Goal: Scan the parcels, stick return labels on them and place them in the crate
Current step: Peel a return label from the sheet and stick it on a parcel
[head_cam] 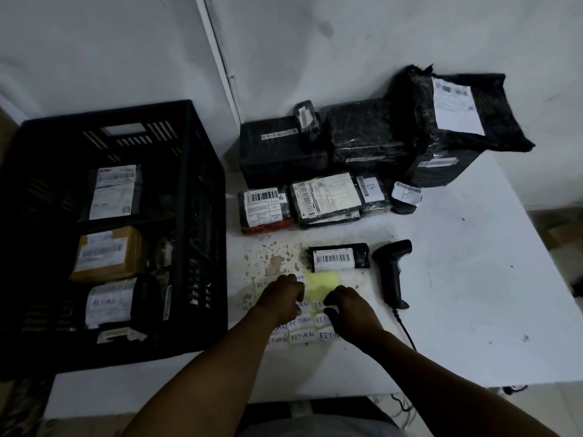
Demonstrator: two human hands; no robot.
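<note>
A yellow sheet (321,283) of white RETURN labels (302,335) lies on the white table (473,294) in front of me. My left hand (282,296) rests on the sheet's left part with its fingers curled down onto it. My right hand (350,307) is beside it, with finger and thumb pinching at a label near the sheet's middle. A small black parcel (337,257) with a barcode lies just beyond the sheet. The black scanner (391,272) lies to its right. The black crate (202,190) stands at left and holds three labelled parcels (108,252).
Several black wrapped parcels (284,149) are stacked along the back of the table against the wall, with smaller ones (325,200) in front. The scanner's cable (405,329) runs toward the table's near edge. The table's right half is bare.
</note>
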